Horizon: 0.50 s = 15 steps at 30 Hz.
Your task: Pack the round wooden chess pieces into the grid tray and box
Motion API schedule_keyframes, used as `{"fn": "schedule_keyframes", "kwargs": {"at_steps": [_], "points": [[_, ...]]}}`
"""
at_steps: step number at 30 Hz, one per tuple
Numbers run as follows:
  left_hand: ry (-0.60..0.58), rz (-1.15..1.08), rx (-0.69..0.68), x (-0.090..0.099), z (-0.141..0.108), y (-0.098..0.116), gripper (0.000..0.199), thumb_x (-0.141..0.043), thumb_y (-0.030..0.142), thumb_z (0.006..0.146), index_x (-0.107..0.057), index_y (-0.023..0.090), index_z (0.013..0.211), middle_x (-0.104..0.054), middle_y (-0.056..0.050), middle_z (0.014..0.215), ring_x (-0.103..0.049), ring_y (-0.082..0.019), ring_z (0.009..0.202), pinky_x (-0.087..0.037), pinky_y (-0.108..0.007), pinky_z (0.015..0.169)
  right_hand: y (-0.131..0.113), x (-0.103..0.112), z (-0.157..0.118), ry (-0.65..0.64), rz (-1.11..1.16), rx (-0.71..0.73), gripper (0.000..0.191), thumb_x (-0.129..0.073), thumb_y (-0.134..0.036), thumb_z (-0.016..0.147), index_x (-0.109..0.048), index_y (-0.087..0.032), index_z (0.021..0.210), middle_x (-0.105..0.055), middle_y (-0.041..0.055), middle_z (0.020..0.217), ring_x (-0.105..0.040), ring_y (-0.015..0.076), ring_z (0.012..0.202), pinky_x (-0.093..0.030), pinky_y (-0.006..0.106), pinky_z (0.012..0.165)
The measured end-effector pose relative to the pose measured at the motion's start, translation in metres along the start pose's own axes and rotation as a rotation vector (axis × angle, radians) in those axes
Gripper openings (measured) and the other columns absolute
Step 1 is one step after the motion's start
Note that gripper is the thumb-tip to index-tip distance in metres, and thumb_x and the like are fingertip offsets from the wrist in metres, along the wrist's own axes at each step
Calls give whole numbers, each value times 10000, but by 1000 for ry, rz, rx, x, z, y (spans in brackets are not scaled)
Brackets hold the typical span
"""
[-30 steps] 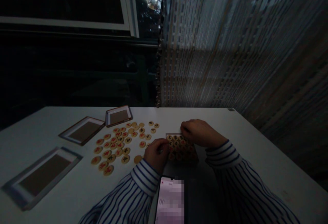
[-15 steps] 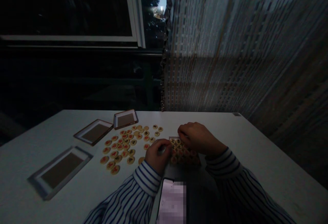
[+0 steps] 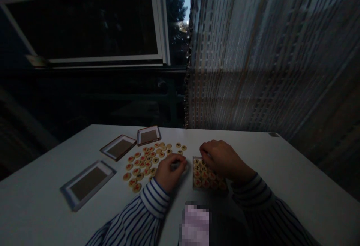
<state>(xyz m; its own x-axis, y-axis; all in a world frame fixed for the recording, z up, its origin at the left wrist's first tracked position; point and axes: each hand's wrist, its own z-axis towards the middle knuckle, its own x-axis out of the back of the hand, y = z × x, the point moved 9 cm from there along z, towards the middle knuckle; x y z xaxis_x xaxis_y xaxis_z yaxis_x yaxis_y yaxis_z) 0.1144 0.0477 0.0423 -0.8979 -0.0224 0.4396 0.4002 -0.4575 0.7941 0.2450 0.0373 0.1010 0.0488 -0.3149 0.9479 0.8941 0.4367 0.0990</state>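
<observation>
On white table (image 3: 281, 174): one open box (image 3: 193, 174), packed discs (image 3: 198, 182) inside; loose discs (image 3: 137, 188) to left, overlapping, count unclear; three shallow trays (image 3: 69, 194) beyond. Right hand (image 3: 223, 159): over box, fingers curled. Left hand (image 3: 169, 173): beside box, thumb and fingertips nearly closed. Held items: cannot tell.

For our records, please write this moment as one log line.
left hand: between loose discs and box | right hand: over box | grip: both unclear | three shallow trays: at left
</observation>
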Motion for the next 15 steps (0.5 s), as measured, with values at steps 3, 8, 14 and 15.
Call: {"fn": "schedule_keyframes", "kwargs": {"at_steps": [3,8,14,15], "points": [[8,30,26,19,5,-8,137,-512,267,733,-592,156,742,-637,-38,782,-590,-140,748,-468,-270,724,-2,-2,1,6,1,10,208,-374,-237,831,-570,-176,797,-606,45,744,-515,157,701,-283,270,636],[65,92,52,56,8,-27,184,-529,322,717,-608,165,773,-654,-35,790,-603,-156,765,-472,-284,737,-6,-8,2,1,-9,15,195,-387,-230,823,-575,-183,803,-601,39,742,-515,155,719,-295,270,648],[195,160,175,109,2,-56,281,-510,406,711,-607,165,817,-662,-41,822,-611,-179,783,-491,-281,691,-14,-11,4,37,53,37,199,-397,-219,819,-592,-179,815,-606,42,750,-524,151,742,-334,264,671],[198,208,175,117,2,-60,296,-500,412,716,-606,167,843,-660,-43,848,-607,-182,805,-486,-283,709,-15,-12,5,44,62,37,195,-404,-220,814,-595,-181,820,-610,41,755,-527,152,740,-341,266,669]]}}
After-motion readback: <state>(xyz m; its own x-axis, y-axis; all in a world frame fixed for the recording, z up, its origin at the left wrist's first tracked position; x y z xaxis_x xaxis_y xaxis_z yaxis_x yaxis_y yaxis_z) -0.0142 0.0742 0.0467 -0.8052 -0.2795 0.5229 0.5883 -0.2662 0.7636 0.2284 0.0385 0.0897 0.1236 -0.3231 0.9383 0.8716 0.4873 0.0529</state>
